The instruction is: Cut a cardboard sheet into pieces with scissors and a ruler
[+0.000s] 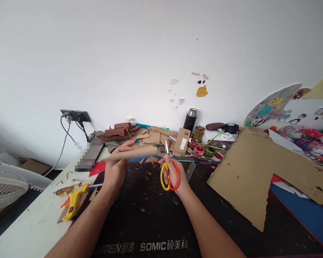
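A narrow strip of brown cardboard [134, 154], blurred by motion, lies across my left hand [116, 170], which holds it level above the mat with the fingers behind it. My right hand [174, 173] grips a pair of scissors [174, 179] with one yellow and one red handle loop. Their blades point up, near the right end of the strip, and look closed. Beneath both hands spreads a black desk mat [148, 218] strewn with small cardboard crumbs. Partly behind my right wrist, a ruler [190, 172] rests on the mat.
A yellow glue gun [76, 200] lies at left. The large cut cardboard sheet [239, 175] covers the right side. Behind my hands are a model boat [118, 132], cardboard scraps [152, 137], a black flask [190, 120] and paint jars [199, 150]. A white fan [8, 182] stands far left.
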The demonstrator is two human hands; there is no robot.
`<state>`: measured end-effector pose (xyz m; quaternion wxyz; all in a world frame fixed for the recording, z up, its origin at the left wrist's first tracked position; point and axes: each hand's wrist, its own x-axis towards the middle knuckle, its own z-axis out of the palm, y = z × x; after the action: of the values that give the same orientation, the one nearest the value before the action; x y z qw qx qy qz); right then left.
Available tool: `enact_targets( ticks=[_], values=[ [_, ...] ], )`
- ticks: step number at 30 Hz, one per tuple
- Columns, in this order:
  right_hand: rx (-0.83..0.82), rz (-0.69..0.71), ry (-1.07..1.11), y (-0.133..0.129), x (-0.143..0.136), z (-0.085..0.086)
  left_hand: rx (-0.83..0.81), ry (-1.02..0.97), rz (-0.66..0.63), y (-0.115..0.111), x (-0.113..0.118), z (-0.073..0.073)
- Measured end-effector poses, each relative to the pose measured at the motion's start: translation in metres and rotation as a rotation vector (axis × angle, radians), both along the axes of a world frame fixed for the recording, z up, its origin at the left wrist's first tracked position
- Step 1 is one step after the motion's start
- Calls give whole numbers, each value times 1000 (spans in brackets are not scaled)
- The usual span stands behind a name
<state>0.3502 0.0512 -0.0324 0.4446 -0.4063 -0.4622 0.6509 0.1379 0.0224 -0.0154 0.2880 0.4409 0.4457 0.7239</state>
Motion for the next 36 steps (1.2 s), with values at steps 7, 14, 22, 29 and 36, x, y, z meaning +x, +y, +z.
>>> enact_targets(
  ticks=[7,14,22,29,36],
  values=[
    [-38,69,103,1,2,-2,74,332,7,-13,6,9],
    [-62,133,136,-5,-3,1,44,240,-17,-15,12,7],
    [-39,31,67,0,2,1,-239,-69,-99,-8,14,4],
    [27,12,-42,0,2,0,-476,-143,-436,-8,18,6],
    [39,-39,82,1,3,3,-508,-170,-491,-9,16,8]
  ],
)
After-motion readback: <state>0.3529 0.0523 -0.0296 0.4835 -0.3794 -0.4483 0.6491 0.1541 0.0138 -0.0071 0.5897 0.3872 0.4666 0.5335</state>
